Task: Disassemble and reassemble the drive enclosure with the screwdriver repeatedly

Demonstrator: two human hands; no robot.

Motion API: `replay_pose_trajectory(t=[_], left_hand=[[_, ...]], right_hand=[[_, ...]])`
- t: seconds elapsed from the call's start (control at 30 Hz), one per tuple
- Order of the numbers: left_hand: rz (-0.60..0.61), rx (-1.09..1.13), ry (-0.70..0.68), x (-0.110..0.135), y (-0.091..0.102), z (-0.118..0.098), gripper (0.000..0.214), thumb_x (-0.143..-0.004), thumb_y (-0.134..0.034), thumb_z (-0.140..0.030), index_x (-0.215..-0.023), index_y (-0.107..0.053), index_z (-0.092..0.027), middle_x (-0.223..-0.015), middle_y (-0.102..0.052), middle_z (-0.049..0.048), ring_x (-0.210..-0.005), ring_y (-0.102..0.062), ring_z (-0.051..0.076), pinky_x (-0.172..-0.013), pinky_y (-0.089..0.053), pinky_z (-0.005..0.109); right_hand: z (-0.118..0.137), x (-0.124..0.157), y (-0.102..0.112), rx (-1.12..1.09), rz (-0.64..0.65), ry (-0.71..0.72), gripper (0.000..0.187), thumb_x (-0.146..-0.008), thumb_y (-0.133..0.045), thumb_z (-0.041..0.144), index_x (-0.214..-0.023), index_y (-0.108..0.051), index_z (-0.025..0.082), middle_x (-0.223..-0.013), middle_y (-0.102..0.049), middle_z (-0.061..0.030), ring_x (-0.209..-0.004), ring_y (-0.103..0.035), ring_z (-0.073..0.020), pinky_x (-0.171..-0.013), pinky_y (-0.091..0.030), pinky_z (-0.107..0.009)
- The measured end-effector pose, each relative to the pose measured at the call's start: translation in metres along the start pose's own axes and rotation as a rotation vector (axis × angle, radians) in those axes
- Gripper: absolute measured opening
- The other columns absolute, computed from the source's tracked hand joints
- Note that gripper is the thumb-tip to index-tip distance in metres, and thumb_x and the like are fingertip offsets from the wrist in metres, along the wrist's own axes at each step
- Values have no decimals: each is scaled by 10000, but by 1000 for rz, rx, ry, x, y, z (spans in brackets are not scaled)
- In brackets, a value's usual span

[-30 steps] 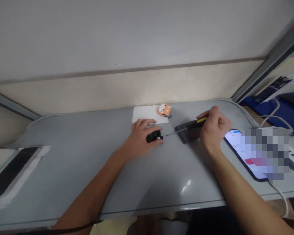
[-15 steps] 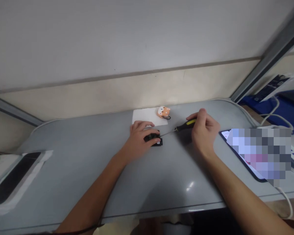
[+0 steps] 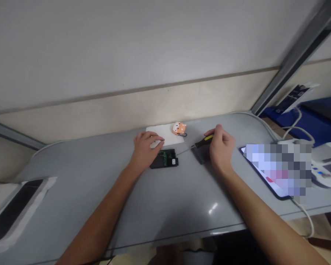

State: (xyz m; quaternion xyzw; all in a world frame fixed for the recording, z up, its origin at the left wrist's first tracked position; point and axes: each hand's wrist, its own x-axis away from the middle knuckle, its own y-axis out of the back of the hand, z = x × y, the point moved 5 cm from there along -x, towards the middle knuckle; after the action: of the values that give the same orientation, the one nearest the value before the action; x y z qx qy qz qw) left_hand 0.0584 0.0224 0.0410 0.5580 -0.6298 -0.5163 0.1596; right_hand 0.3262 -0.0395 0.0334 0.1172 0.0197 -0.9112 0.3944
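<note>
A small black device with a bare green circuit board (image 3: 165, 157) lies flat on the grey table. My left hand (image 3: 146, 150) is at its left side, covering the device's left end. Thumb and forefinger tips come together in a pinch above the board's far edge; whatever is between them is too small to make out. A black and yellow screwdriver (image 3: 201, 142) is gripped in my right hand (image 3: 222, 147). Its thin shaft points left, with the tip at the board's right edge. Under the handle lies a dark grey flat piece (image 3: 200, 154), partly hidden.
White paper (image 3: 163, 133) lies behind the board, with an orange and white animal-faced case (image 3: 179, 128) on it. A lit phone (image 3: 264, 176) and white cables are on the right. At the left edge is a black flat panel (image 3: 15, 206). A wall (image 3: 127, 106) closes off the back.
My left hand has lifted off the device and moved left, uncovering the circuit board. The screwdriver stays in my right hand near the board. The whole view has shifted slightly.
</note>
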Motion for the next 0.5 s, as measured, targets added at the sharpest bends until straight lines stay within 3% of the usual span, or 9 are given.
replay_pose_trajectory(t=[0.27, 0.37, 0.5], left_hand=[[185, -102, -76, -51, -29, 10, 139, -962, -698, -255, -986, -835, -248, -1124, -771, 85, -1147, -537, 320, -1073, -422, 540], [221, -89, -60, -51, -30, 15, 143, -946, -702, -264, -987, -839, -253, -1143, -780, 80, -1147, -555, 320, -1074, -415, 545], [205, -27, -63, -27, -12, 23, 273, -1030, -568, -329, -1051, -825, -240, -1164, -785, 78, -1106, -603, 285, -1080, -432, 532]], right_hand=[[-8, -3, -3, -47, 58, -129, 610, -992, -493, 663, -696, -720, 180, -534, -503, 32, -490, -417, -132, -523, -326, -300], [-8, -3, -4, -57, 72, -133, 622, -981, -500, 688, -699, -719, 178, -542, -518, 29, -501, -438, -133, -533, -339, -299], [-5, -1, -5, -48, 88, -118, 619, -991, -503, 678, -708, -725, 174, -590, -572, 11, -552, -485, -137, -571, -363, -299]])
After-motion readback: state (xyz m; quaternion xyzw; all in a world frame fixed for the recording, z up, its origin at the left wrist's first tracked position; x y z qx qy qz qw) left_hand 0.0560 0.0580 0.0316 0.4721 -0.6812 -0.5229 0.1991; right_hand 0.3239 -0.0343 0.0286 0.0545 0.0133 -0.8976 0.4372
